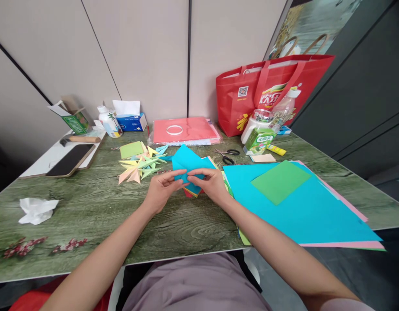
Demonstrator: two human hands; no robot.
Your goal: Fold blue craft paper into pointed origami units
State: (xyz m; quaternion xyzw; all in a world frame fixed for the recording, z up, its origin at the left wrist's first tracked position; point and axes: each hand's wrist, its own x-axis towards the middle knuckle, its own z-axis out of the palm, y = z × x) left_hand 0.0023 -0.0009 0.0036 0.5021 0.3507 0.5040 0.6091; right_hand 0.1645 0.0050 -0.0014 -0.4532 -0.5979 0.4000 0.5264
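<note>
A blue sheet of paper [188, 159] is held up between both hands over the middle of the table. My left hand [163, 189] pinches its near left edge between thumb and fingers. On the near right edge, my right hand [212, 183] is closed in a similar pinch, its fingertips close to the left ones. Beneath the sheet, corners of a stack of coloured paper [194, 190] show, mostly hidden. Folded pointed paper pieces [139, 166] in yellow, green, peach and blue lie in a heap left of the hands.
Large blue sheets [290, 216] with a green square [280, 181] on top cover the right side. Black scissors [228, 156], a green drink carton [259, 140] and a red bag [238, 103] stand behind. Leftward lie a phone [71, 160], a hammer [80, 139] and a crumpled tissue [37, 210].
</note>
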